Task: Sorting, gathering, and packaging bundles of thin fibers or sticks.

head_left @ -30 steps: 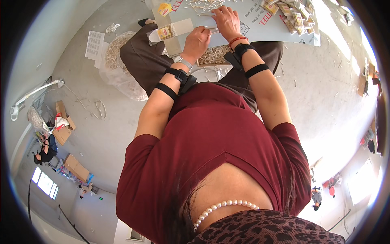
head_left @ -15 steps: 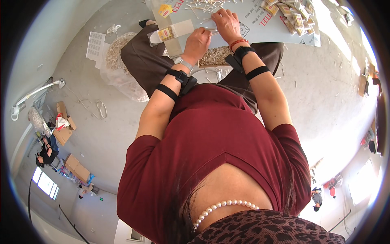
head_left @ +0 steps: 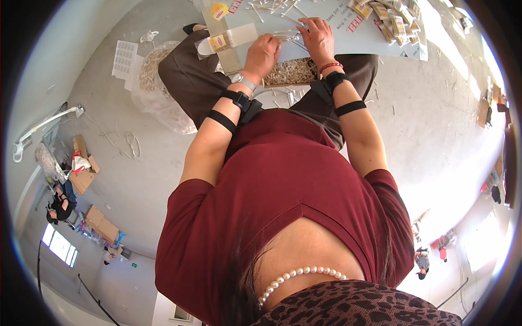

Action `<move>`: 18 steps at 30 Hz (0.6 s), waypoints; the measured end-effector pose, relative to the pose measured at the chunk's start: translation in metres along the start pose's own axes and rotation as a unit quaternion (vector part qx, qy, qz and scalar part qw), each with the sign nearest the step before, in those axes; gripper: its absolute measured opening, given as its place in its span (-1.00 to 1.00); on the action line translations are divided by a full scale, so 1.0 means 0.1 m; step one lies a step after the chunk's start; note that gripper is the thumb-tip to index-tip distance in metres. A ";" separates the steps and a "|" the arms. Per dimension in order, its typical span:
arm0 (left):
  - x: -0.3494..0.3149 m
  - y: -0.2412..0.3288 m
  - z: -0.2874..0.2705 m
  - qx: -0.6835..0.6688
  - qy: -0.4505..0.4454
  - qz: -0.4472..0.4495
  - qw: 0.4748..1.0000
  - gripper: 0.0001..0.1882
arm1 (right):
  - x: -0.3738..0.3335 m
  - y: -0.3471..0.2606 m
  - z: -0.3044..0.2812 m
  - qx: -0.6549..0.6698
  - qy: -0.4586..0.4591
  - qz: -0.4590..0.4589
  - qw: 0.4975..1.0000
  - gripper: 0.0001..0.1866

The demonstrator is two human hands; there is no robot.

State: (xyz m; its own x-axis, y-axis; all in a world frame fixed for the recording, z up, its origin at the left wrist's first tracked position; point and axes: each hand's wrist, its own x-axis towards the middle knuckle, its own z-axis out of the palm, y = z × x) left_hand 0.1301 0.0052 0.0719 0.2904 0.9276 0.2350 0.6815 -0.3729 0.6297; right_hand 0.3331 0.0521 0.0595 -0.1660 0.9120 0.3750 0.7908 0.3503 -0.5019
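Just above the table's near edge, a small bunch of cotton swabs [head_left: 288, 37] spans the gap between my hands. My left hand [head_left: 262, 56] is closed round one end of it. At the other end, the curled fingers and thumb of my right hand [head_left: 318, 41] pinch the swab tips. Left of my left hand lies a flat pack of swabs with a yellow and red label [head_left: 220, 41], on a pale sleeve [head_left: 244, 33]. Loose swabs [head_left: 274, 6] are scattered on the table beyond my hands.
Filled swab packs [head_left: 397, 24] are heaped on the right of the grey table board [head_left: 331, 46]. A carton of swabs [head_left: 291, 73] sits below its edge, between my knees. On the floor to the left are a clear bag of swabs [head_left: 157, 70] and printed sheets [head_left: 125, 57].
My right hand has drawn back slightly toward me and to the right. The swabs between my hands now show more plainly. My left hand has barely moved.
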 end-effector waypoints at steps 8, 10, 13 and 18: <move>0.00 0.00 0.02 0.006 -0.003 -0.005 1.000 -0.89 | 0.10 0.09 0.01 -0.026 -0.033 -0.009 0.999 -0.83; 0.00 0.00 0.02 0.007 -0.004 -0.004 1.000 -0.89 | 0.09 0.06 0.03 -0.030 -0.043 -0.013 0.999 -0.86; 0.00 -0.01 0.02 0.009 -0.002 -0.001 1.000 -0.89 | 0.03 0.04 0.06 -0.027 -0.055 -0.022 0.998 -0.90; 0.00 -0.01 0.01 0.018 -0.009 0.004 1.000 -0.90 | -0.04 -0.02 0.06 -0.001 -0.066 -0.045 0.997 -0.91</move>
State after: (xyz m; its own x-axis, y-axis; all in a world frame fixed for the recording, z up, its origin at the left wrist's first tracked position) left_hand 0.1305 0.0057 0.0703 0.3073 0.9241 0.2270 0.7027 -0.3813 0.6007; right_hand 0.3281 0.0493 0.0544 -0.3123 0.8968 0.3133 0.7700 0.4321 -0.4695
